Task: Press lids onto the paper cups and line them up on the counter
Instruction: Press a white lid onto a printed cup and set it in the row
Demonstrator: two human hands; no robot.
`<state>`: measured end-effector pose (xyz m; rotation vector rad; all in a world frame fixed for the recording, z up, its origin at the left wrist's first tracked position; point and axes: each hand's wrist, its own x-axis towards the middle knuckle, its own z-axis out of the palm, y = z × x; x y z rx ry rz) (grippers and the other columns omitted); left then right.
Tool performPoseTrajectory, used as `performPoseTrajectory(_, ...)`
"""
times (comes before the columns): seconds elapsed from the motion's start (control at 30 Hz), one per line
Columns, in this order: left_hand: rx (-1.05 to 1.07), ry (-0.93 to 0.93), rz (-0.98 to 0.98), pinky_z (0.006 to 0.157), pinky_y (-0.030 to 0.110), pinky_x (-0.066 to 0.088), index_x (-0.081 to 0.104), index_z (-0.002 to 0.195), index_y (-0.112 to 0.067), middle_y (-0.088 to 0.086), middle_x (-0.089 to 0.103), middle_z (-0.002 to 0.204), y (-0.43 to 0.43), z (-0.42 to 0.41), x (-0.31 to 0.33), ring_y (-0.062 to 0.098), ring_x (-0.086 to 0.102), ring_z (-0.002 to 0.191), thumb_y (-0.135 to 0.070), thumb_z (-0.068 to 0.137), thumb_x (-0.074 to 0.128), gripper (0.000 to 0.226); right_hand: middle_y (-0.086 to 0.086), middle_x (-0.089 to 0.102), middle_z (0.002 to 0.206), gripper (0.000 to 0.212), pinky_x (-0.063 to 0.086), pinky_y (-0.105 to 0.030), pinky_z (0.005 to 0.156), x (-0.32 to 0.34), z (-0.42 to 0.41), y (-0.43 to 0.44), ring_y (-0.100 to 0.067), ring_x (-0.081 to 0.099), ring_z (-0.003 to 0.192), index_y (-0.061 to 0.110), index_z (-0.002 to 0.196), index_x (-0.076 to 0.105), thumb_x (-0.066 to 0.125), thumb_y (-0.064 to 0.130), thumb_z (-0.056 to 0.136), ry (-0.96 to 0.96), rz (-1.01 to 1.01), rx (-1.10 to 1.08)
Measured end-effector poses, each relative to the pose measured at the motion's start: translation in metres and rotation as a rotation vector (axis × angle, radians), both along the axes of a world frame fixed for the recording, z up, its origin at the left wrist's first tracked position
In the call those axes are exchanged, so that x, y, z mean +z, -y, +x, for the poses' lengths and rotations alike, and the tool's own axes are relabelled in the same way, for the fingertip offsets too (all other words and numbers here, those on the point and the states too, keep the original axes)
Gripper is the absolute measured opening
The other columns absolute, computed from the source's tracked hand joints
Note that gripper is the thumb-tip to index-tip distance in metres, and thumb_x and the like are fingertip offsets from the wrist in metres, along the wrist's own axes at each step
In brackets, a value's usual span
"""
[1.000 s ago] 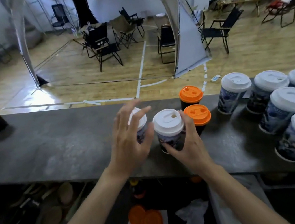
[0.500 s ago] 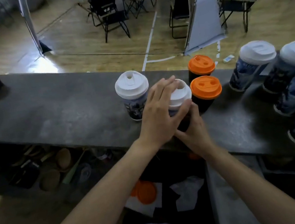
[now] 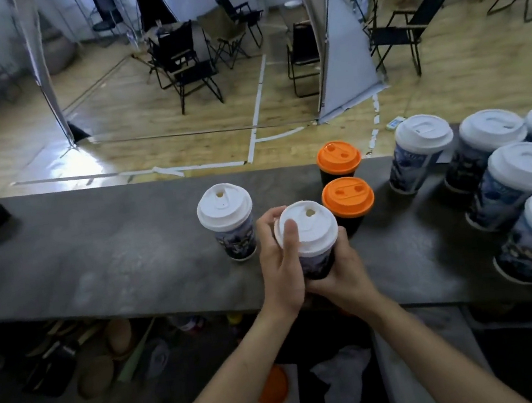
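Curled round the white lid [image 3: 313, 229] of a cup [image 3: 317, 264], the left hand [image 3: 279, 267] lays its thumb on top, while the right hand [image 3: 344, 270] wraps the cup's body from below, at the near edge of the counter [image 3: 94, 252]. A second cup [image 3: 227, 222] (also white-lidded) stands just left; two orange-lidded cups [image 3: 347, 196] stand just behind, and more white-lidded cups [image 3: 527, 171] cluster at right.

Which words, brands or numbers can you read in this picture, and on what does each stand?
None can be read.
The held cup: dark print, too blurred.
The standing white-lidded cup: print too blurred.
The blue cups at right: possible lettering near the rim, too blurred.
The orange lids: moulded shapes only, no letters seen.
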<state>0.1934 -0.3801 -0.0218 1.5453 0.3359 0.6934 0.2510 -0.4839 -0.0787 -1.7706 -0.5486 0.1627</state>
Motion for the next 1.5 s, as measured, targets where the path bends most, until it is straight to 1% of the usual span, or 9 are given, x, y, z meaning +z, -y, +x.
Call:
performPoseTrajectory(0.2,-0.036,-0.024,-0.095,0.099,0.034,0.052,0.067,0.115,-0.011,0.007,0.073,0.115,-0.006,0.005,0.001,0.02,0.067,0.113,-0.039,0.102,0.035,0.045,0.011,0.059,0.141,0.101,0.051,-0.041,0.106,-0.005,0.005,-0.001,-0.005,0.055,0.132,0.022,0.143,0.043,0.097,0.029,0.058,0.018,-0.034,0.054)
performPoseTrajectory(0.37,0.02,0.007,-0.101,0.09,0.022,0.051,0.068,0.11,-0.009,0.002,0.075,0.107,-0.003,0.0,-0.001,0.012,0.068,0.105,-0.028,0.101,0.033,0.041,0.002,0.059,0.141,0.099,0.048,-0.039,0.109,-0.005,0.003,-0.003,-0.012,0.055,0.134,0.017,0.145,0.048,0.098,0.028,0.061,0.052,-0.025,0.048)
performPoseTrajectory(0.53,-0.12,-0.128,-0.396,0.103,0.038,0.051,0.081,0.094,-0.019,0.006,0.077,0.108,-0.019,0.01,-0.004,0.019,0.069,0.109,-0.051,0.088,0.058,0.039,0.018,0.058,0.141,0.101,0.047,-0.029,0.109,0.0,0.0,-0.002,0.0,0.053,0.132,0.021,0.145,0.046,0.098,0.027,0.059,0.044,-0.029,0.064)
performPoseTrajectory(0.67,-0.047,-0.078,-0.358,0.085,0.023,0.054,0.074,0.088,-0.019,-0.008,0.078,0.087,-0.014,0.007,-0.004,0.001,0.07,0.088,-0.022,0.107,0.041,0.038,0.019,0.059,0.134,0.098,0.049,-0.023,0.101,0.002,-0.005,-0.004,0.003,0.056,0.126,0.031,0.134,0.047,0.101,0.039,0.052,0.022,-0.014,0.011)
performPoseTrajectory(0.83,-0.266,-0.196,-0.583,0.12,0.055,0.033,0.073,0.116,-0.012,0.022,0.065,0.131,-0.024,0.019,-0.008,0.038,0.054,0.134,-0.068,0.077,0.071,0.068,0.013,0.057,0.144,0.099,0.047,-0.031,0.11,-0.002,0.002,-0.004,-0.003,0.052,0.135,0.022,0.146,0.046,0.097,0.03,0.062,0.031,-0.026,0.022)
performPoseTrajectory(1.0,-0.013,-0.056,-0.328,0.077,0.018,0.053,0.074,0.085,-0.021,-0.007,0.077,0.086,-0.004,0.012,0.001,0.004,0.07,0.086,-0.033,0.1,0.041,0.039,0.012,0.062,0.135,0.094,0.051,-0.027,0.103,-0.003,-0.001,-0.003,-0.002,0.059,0.126,0.018,0.135,0.051,0.101,0.025,0.057,0.028,0.031,-0.026)
performPoseTrajectory(1.23,-0.342,-0.216,-0.566,0.102,0.041,0.044,0.079,0.097,-0.013,0.016,0.072,0.109,-0.025,0.022,-0.004,0.026,0.065,0.109,-0.057,0.087,0.059,0.049,0.018,0.059,0.139,0.096,0.046,-0.022,0.107,-0.001,0.003,-0.001,0.002,0.054,0.13,0.022,0.142,0.05,0.098,0.028,0.059,0.028,-0.014,0.021)
performPoseTrajectory(1.4,-0.022,-0.094,-0.383,0.086,0.025,0.052,0.076,0.089,-0.018,-0.006,0.078,0.089,-0.008,0.014,-0.006,0.005,0.07,0.091,-0.024,0.111,0.035,0.047,0.015,0.062,0.136,0.093,0.051,-0.027,0.102,0.0,-0.001,-0.004,0.0,0.057,0.127,0.022,0.138,0.05,0.098,0.034,0.058,0.028,-0.001,0.004)
performPoseTrajectory(1.5,-0.125,-0.138,-0.45,0.095,0.033,0.051,0.082,0.088,-0.018,0.004,0.078,0.099,-0.014,0.022,-0.003,0.017,0.069,0.102,-0.048,0.094,0.054,0.042,0.015,0.06,0.139,0.096,0.051,-0.034,0.105,-0.003,0.001,-0.005,-0.002,0.056,0.13,0.024,0.143,0.049,0.095,0.033,0.06,0.028,0.0,0.009)
